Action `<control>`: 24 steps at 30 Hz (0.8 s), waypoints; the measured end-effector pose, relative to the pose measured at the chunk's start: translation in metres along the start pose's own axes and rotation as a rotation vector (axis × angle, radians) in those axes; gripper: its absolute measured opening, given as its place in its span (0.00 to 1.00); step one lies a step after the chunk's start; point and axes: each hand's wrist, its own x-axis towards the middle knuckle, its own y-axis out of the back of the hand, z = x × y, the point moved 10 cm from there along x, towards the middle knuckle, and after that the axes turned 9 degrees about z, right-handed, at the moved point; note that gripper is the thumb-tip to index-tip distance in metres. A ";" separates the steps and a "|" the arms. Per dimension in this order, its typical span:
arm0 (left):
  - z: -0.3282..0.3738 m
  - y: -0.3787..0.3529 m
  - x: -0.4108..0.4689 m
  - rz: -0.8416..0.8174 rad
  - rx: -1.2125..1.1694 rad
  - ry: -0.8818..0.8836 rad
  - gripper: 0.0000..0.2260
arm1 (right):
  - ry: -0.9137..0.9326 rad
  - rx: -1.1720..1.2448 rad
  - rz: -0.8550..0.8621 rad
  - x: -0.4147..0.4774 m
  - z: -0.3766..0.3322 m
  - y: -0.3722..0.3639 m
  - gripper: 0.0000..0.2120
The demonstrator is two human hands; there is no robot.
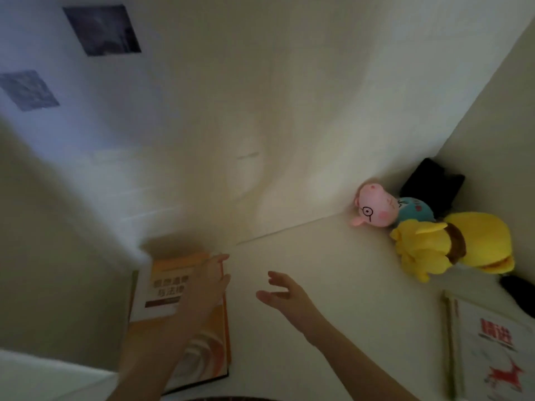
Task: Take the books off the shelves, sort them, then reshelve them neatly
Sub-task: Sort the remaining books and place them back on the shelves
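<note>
- On the cream surface (333, 270), which fills the lower half of the view and meets the wall (231, 111) in a corner, two books and some toys lie.
- An orange book (162, 287) lies flat at 7 o'clock, cover up, with a white label of blurred characters on it; its lower edge is dark.
- A white book (492, 351) lies flat at 4 o'clock, well apart from the orange one, with red characters and a red deer on its cover.
- At 3 o'clock a pig toy (379, 206) with glasses leans in the corner, touching a yellow toy (434, 247) just in front of it.
- Behind the toys, a black object (428, 183) stands against the side wall; what it is cannot be told.
- A dark thing (518, 293) lies at the right edge, between the yellow toy and the white book.
- Two dark pictures hang on the wall at 10 and 11 o'clock, one (29, 89) lower than the other (101, 30).
- Left hand (208, 282): the forearm comes up from 6 o'clock and the hand lies over the right part of the orange book, fingers straight and apart, pointing to 1 o'clock. It grips nothing; blur hides whether it touches the cover.
- Right hand (283, 293): the forearm comes in from 5 o'clock, the hand reaches toward 10 o'clock above bare surface just right of the orange book, fingers spread and relaxed, holding nothing.
</note>
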 end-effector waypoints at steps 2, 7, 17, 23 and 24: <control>-0.029 0.009 -0.014 0.065 -0.008 0.043 0.16 | -0.080 -0.012 -0.056 -0.005 0.012 -0.034 0.30; -0.113 0.058 -0.054 0.281 0.107 0.231 0.23 | -0.239 0.026 -0.206 -0.014 0.027 -0.104 0.40; -0.180 0.046 -0.065 0.127 -0.333 0.664 0.26 | -0.237 0.260 -0.290 -0.007 0.028 -0.153 0.29; -0.182 0.045 -0.066 0.157 -0.297 0.657 0.41 | -0.309 0.330 -0.267 -0.004 0.044 -0.152 0.29; -0.183 0.044 -0.067 0.154 -0.293 0.661 0.41 | -0.322 0.339 -0.263 -0.005 0.045 -0.151 0.29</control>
